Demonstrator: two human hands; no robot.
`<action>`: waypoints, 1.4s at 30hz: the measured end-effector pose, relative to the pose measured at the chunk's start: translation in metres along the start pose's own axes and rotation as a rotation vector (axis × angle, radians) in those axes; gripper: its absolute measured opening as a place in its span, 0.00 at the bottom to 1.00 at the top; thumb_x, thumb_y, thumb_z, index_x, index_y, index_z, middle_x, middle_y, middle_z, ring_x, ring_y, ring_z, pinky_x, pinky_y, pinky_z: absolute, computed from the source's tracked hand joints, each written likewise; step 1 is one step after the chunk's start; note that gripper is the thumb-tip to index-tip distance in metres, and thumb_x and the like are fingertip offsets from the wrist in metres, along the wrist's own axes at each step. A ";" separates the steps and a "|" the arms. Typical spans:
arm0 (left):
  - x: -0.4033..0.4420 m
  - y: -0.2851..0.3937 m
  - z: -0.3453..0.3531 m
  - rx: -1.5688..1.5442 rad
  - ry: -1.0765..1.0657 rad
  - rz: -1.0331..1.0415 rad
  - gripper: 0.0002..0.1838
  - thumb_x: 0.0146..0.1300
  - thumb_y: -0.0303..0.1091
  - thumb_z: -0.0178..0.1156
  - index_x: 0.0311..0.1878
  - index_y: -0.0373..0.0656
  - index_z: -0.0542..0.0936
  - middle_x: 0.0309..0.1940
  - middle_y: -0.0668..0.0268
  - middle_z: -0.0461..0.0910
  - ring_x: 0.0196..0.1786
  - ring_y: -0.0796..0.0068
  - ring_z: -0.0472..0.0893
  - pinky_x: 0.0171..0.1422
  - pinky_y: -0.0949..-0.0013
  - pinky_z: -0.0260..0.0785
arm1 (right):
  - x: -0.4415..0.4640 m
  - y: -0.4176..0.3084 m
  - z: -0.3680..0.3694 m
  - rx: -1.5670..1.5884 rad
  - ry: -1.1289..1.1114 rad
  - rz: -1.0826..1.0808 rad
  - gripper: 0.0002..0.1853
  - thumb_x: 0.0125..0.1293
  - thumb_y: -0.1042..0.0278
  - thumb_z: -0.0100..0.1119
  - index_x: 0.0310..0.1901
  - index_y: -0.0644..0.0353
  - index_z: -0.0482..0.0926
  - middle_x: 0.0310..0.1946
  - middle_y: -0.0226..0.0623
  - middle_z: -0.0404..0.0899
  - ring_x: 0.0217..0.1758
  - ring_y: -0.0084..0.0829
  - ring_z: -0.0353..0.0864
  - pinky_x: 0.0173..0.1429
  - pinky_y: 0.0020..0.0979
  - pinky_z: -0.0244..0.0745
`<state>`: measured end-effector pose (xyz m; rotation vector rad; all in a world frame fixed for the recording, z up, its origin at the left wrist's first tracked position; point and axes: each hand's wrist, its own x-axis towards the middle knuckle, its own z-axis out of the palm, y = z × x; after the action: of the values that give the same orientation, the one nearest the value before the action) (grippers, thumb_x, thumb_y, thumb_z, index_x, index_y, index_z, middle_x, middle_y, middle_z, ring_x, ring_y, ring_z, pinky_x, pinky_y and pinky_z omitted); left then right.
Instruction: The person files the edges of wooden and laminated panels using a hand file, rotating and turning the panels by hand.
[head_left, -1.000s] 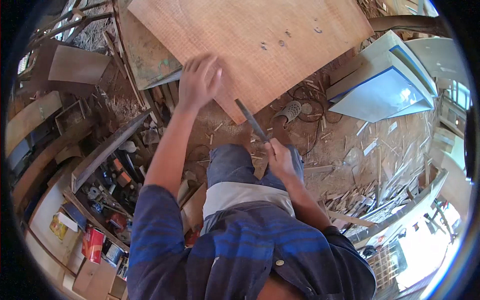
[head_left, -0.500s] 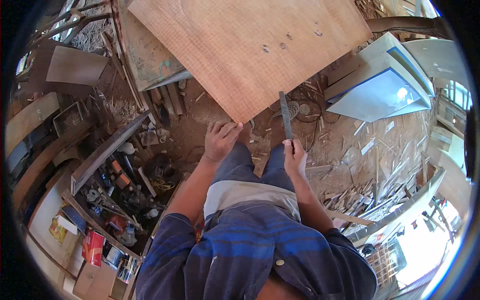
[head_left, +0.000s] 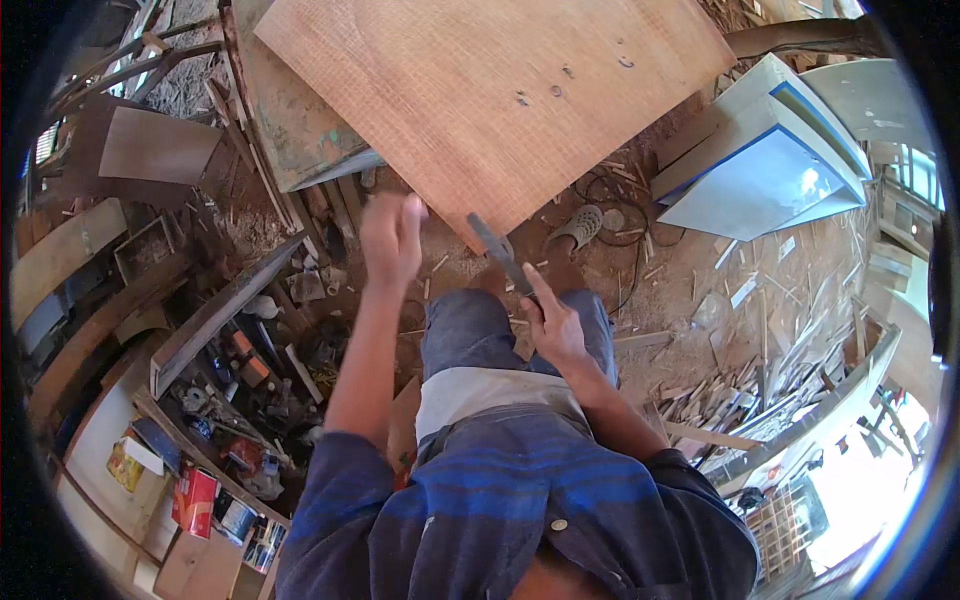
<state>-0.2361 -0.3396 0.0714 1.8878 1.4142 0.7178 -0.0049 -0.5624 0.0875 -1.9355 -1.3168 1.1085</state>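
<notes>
A large brown board (head_left: 500, 100) with a woven-looking surface lies on a worn table (head_left: 290, 110), one corner pointing toward me. My right hand (head_left: 553, 325) holds a flat, dark metal file (head_left: 497, 250), whose far end is close to that corner. Raised beside the board's left edge, my left hand (head_left: 391, 238) is blurred by motion. Its fingers look curled, and whether anything is between them is too smeared to tell. Several small dark marks show on the board's right part.
White panels with blue edges (head_left: 780, 180) stand at the right. At the lower left, a wooden shelf (head_left: 205, 310) borders tools, cans and a red box (head_left: 194, 502). Wood scraps (head_left: 720, 395) and a cable litter the floor. My sandalled foot (head_left: 578, 228) is below the board.
My left hand has left the board's corner and moved up and left. The file has swung left from beside the board's right edge to near the corner.
</notes>
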 end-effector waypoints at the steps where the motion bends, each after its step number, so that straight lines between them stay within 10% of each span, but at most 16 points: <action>1: 0.032 0.005 -0.001 0.102 0.018 0.032 0.14 0.80 0.44 0.67 0.47 0.42 0.85 0.45 0.58 0.87 0.51 0.53 0.84 0.61 0.50 0.72 | -0.004 0.001 0.002 -0.051 -0.051 -0.024 0.30 0.82 0.66 0.62 0.83 0.42 0.74 0.53 0.52 0.90 0.42 0.61 0.91 0.43 0.52 0.86; 6: 0.190 -0.025 0.050 0.465 0.079 0.303 0.45 0.75 0.63 0.68 0.85 0.44 0.70 0.86 0.51 0.68 0.89 0.47 0.63 0.93 0.43 0.55 | -0.016 0.007 0.008 -0.324 -0.289 0.015 0.37 0.76 0.72 0.61 0.84 0.31 0.72 0.49 0.48 0.90 0.42 0.56 0.92 0.44 0.54 0.89; 9: 0.235 -0.036 0.078 0.625 0.011 0.327 0.53 0.74 0.74 0.61 0.91 0.52 0.61 0.93 0.58 0.56 0.94 0.53 0.51 0.98 0.47 0.41 | -0.011 0.014 0.009 -0.325 -0.198 -0.060 0.39 0.74 0.73 0.61 0.84 0.29 0.72 0.45 0.45 0.89 0.41 0.53 0.92 0.42 0.53 0.89; 18: 0.229 0.015 0.066 0.667 -0.194 0.070 0.53 0.78 0.63 0.59 0.92 0.37 0.52 0.94 0.49 0.46 0.96 0.53 0.41 0.98 0.48 0.27 | 0.052 0.012 0.015 -0.186 0.024 -0.098 0.36 0.74 0.76 0.61 0.81 0.32 0.78 0.43 0.46 0.91 0.39 0.51 0.93 0.42 0.51 0.89; 27: 0.225 0.017 0.064 0.636 -0.198 0.083 0.56 0.77 0.64 0.60 0.93 0.39 0.48 0.95 0.49 0.43 0.96 0.51 0.39 0.98 0.45 0.29 | 0.064 0.003 0.021 -0.206 0.020 -0.006 0.37 0.75 0.66 0.64 0.81 0.19 0.75 0.34 0.44 0.85 0.33 0.51 0.89 0.36 0.54 0.87; 30: 0.230 -0.022 0.080 0.599 0.075 0.323 0.54 0.72 0.77 0.59 0.91 0.53 0.61 0.92 0.59 0.58 0.94 0.53 0.53 0.98 0.45 0.39 | 0.030 0.027 0.031 -0.219 -0.039 -0.097 0.36 0.75 0.66 0.63 0.81 0.20 0.76 0.33 0.44 0.85 0.32 0.53 0.89 0.37 0.53 0.86; 42: 0.231 -0.028 0.083 0.607 0.064 0.329 0.54 0.73 0.76 0.58 0.91 0.52 0.60 0.91 0.57 0.59 0.94 0.53 0.54 0.98 0.44 0.39 | 0.022 0.014 0.016 -0.168 -0.018 -0.070 0.35 0.72 0.74 0.65 0.79 0.33 0.81 0.34 0.46 0.87 0.33 0.52 0.87 0.40 0.53 0.84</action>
<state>-0.1290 -0.1269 0.0060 2.6319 1.4887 0.5327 -0.0077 -0.5472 0.0605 -1.9848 -1.5188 1.0115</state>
